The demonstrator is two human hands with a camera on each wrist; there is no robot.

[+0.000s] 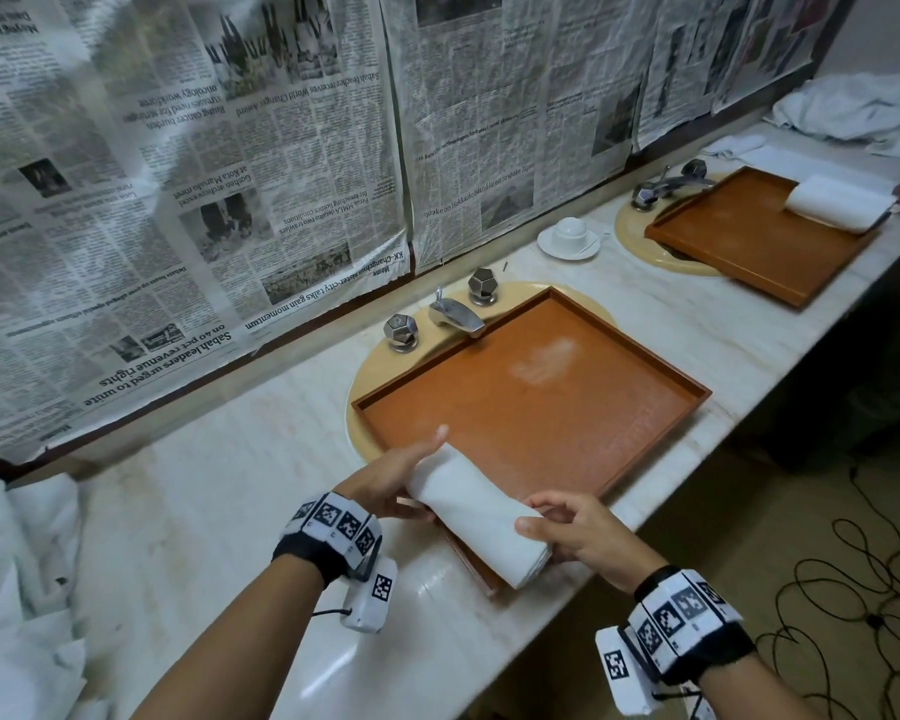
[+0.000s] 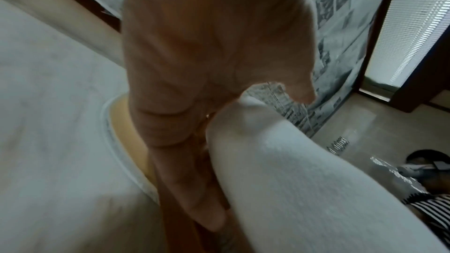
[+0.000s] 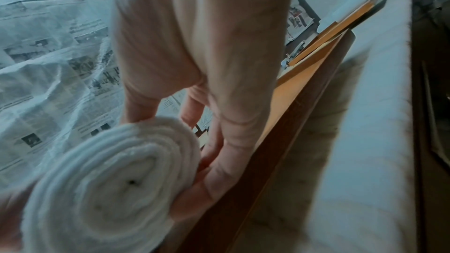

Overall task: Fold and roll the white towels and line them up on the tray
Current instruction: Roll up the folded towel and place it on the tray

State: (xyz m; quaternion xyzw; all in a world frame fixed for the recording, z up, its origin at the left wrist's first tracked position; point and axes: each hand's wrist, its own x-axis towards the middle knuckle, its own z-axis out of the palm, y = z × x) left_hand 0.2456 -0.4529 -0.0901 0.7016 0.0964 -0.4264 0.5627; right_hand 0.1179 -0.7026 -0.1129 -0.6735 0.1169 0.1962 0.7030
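Together, the left hand (image 1: pixel 385 478) and right hand (image 1: pixel 575 527) curled around opposite ends of the rolled white towel (image 1: pixel 476 511), which lay between them over the brown tray's (image 1: pixel 687 394) near corner on the bench (image 1: pixel 219 491).

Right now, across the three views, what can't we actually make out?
- Head view: near corner of the orange-brown wooden tray is hidden under the rolled white towel.
- Left wrist view: left hand fills the frame; the tray is barely seen.
- Right wrist view: right hand is blurred; whether the towel touches the tray is unclear.
- Head view: newspaper small print is unreadable.
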